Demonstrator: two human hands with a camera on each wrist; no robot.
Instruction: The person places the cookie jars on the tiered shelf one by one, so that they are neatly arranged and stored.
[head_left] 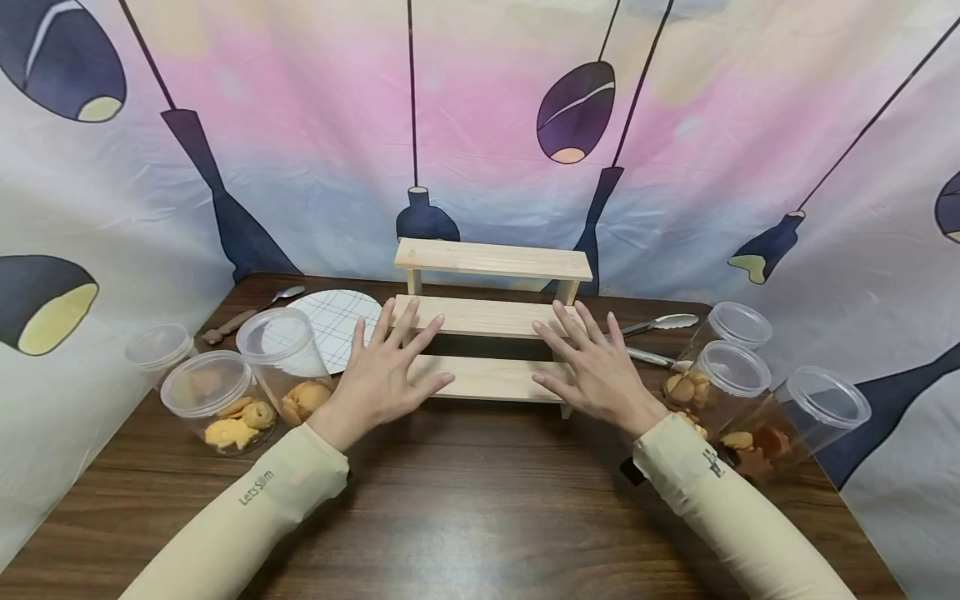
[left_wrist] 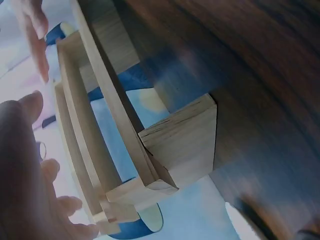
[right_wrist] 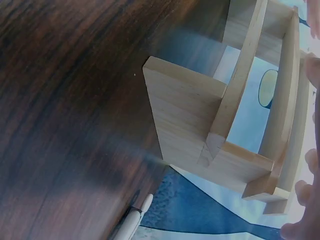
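A three-tier wooden step rack (head_left: 487, 260) stands at the back middle of the table. My left hand (head_left: 381, 371) is held over its left end, palm down and fingers spread. Over the right end is my right hand (head_left: 596, 371), spread in the same way. Neither hand holds anything. In the left wrist view the rack's side panel (left_wrist: 185, 145) stands on the table, with the left fingers (left_wrist: 70, 205) above the steps. The right wrist view shows the other side panel (right_wrist: 182, 110). Whether any fingertip touches the wood I cannot tell.
Clear lidded jars with cookies stand at left (head_left: 206, 387) and right (head_left: 798, 408). A round white plate with grid lines (head_left: 345, 312) and a spoon (head_left: 288, 292) lie back left. Metal tongs (head_left: 667, 322) lie right of the rack. A printed curtain (head_left: 480, 125) hangs behind.
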